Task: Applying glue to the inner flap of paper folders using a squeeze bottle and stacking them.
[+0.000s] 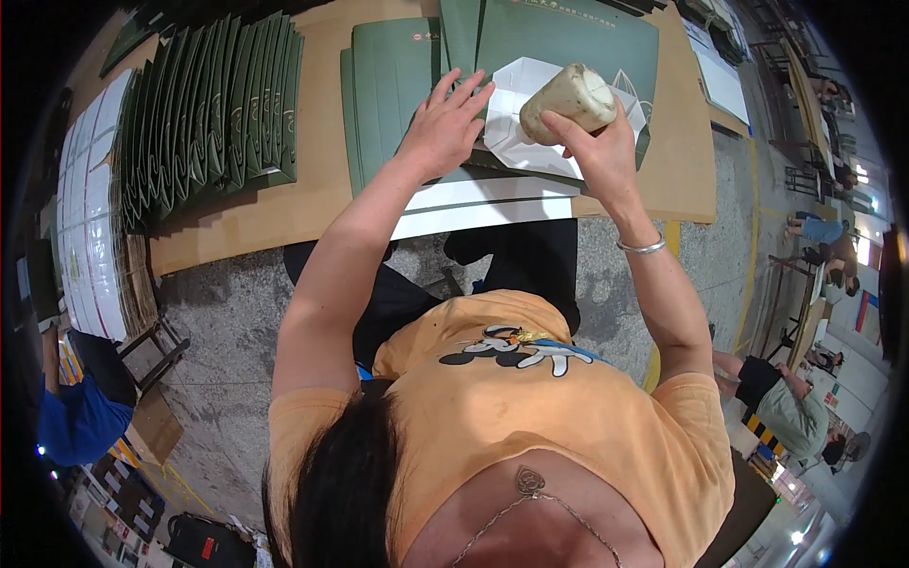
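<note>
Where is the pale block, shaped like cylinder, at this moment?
In the head view, the pale block is right of centre near the top, in the right hand, over the white folded paper.

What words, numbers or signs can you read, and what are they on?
I won't copy printed words, but here's where they are.
Big green bag: small pale print beside a red emblem, top edge.
Left green bag: similar print, partly covered.
Row of green bags: pale marks, too small to read.
Black bag: red patch, too blurred to read.
Orange shirt: cartoon, no words seen.
</note>
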Tool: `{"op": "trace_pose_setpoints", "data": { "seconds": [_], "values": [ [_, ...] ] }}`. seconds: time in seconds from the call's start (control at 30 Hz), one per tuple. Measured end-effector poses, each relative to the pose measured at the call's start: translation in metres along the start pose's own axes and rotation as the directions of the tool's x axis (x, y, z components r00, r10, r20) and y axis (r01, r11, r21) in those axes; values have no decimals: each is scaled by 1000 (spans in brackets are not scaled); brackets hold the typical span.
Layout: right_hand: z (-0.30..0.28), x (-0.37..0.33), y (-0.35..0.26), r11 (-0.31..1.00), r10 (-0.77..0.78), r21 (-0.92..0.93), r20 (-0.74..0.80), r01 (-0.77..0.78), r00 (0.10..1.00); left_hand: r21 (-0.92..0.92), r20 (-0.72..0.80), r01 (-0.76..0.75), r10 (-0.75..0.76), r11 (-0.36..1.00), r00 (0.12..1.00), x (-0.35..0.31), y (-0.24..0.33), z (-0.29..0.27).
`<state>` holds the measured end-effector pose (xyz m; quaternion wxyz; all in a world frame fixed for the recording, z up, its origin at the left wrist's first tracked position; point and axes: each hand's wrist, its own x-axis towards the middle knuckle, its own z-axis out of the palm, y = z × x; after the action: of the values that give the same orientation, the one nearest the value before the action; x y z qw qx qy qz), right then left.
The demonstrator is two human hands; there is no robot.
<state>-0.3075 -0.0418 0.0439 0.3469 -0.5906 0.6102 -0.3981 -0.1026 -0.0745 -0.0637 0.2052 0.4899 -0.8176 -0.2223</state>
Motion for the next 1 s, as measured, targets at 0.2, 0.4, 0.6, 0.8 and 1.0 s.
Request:
{"op": "trace_pose_setpoints", "data": {
  "seconds": [0.2, 0.4, 0.6, 0.8, 1.0],
  "values": [
    [-10, -6, -2, 999, 26, -29, 6, -26, 1000, -4, 3, 5, -5, 1000, 1000, 0, 1, 0],
    [-20, -11, -2, 997, 8, -80, 4, -8, 1000, 0, -4, 0, 0, 1000, 1000, 1, 0, 2],
    [-35, -18, 1, 998, 20, -60, -22, -21, 1000, 12, -16, -14, 14, 1000, 1000, 2, -4, 4],
    [-56, -26, 5, 995, 39, -87, -80, -46, 996, 7, -28, -31, 31, 1000, 999, 3, -3, 5],
    [-75, -32, 17, 992, 46, -113, -128, -61, 991, 21, -35, -40, 40, 999, 999, 2, -7, 7]
  ]
}}
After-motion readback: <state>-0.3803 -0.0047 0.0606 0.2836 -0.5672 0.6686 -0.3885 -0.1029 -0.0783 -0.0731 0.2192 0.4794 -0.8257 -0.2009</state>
